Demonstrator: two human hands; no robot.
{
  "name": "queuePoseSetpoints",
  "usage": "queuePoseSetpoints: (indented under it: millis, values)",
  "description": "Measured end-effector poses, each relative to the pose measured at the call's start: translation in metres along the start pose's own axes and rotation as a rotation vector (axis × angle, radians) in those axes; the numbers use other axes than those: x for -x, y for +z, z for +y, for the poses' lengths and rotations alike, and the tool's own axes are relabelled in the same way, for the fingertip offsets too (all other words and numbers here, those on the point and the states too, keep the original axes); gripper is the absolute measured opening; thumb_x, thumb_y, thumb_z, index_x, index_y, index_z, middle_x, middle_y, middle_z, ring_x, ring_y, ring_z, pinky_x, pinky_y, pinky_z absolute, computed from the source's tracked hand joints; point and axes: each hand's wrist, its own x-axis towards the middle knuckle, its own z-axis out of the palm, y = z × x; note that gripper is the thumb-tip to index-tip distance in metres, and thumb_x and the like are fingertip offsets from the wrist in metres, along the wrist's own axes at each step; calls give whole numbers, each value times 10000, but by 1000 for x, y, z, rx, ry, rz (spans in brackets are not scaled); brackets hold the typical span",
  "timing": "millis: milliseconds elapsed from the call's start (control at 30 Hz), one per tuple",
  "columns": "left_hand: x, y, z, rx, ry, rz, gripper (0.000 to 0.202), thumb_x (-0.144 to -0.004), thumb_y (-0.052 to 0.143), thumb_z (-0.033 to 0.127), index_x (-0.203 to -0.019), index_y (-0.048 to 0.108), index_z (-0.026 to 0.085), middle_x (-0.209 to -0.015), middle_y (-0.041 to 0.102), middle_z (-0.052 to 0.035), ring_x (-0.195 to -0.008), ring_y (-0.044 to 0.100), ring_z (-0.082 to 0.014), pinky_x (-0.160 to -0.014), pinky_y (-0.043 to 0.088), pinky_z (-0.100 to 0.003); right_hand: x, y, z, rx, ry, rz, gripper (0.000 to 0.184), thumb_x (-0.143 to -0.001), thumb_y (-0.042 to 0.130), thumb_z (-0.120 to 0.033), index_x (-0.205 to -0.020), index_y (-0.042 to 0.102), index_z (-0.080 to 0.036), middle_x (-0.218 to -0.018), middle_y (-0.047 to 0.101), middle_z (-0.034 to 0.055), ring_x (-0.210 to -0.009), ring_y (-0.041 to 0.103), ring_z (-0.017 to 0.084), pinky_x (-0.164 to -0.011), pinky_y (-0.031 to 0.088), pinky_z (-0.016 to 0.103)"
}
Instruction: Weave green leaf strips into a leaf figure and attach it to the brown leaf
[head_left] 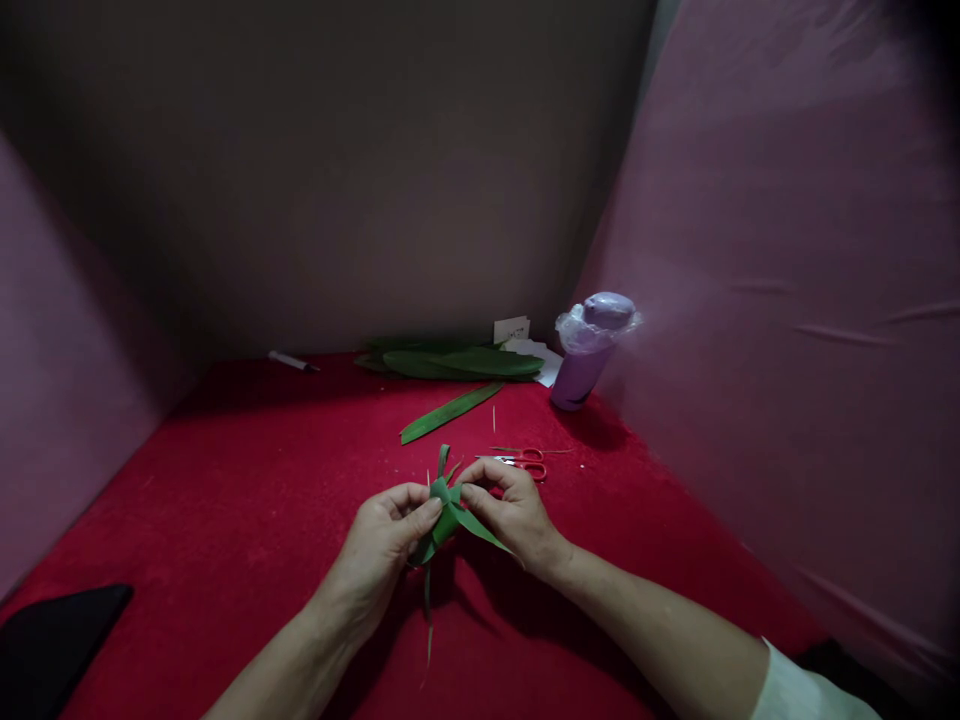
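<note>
Between my two hands is a piece of folded green leaf [446, 520], with pointed ends sticking out and a thin strip hanging below it. My left hand [386, 540] pinches it from the left between thumb and fingers. My right hand [517, 510] grips its upper right part, fingertips pressed together. Just beyond my right hand lie scissors [531, 465] with red handles, partly hidden by the fingers. A single cut leaf strip [450, 412] lies farther off, and a toothpick-like stick [494, 418] is to its right.
A pile of long green leaves [457, 362] lies by the back wall, beside white papers [538, 355]. A purple cup [581, 375] with plastic wrapping stands at the right. A pen-like white object [292, 361] lies back left. A black flat item [60, 640] is at the near left on the red cloth [247, 480].
</note>
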Motion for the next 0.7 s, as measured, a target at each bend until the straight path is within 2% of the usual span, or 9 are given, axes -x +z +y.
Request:
queuePoseSetpoints:
  millis: [433,700]
  values:
    - [0,-1,-3,-18,6,-24,194,-663,719,280,-648,606,124,-558,567,6,-484,451,-67,-473,319,-182,1,0,1,-59,10,-14,101,-781,544,-170,-756,640,-185,-717,619,2,-674,550,128,-660,440,249]
    - [0,0,-2,-27,2,11,197,-643,735,281,-682,612,132,-590,607,-10,-506,504,-86,-484,344,-192,0,-1,-4,-44,-8,2,102,-765,559,-162,-766,657,-191,-720,649,4,-666,576,131,-648,453,253]
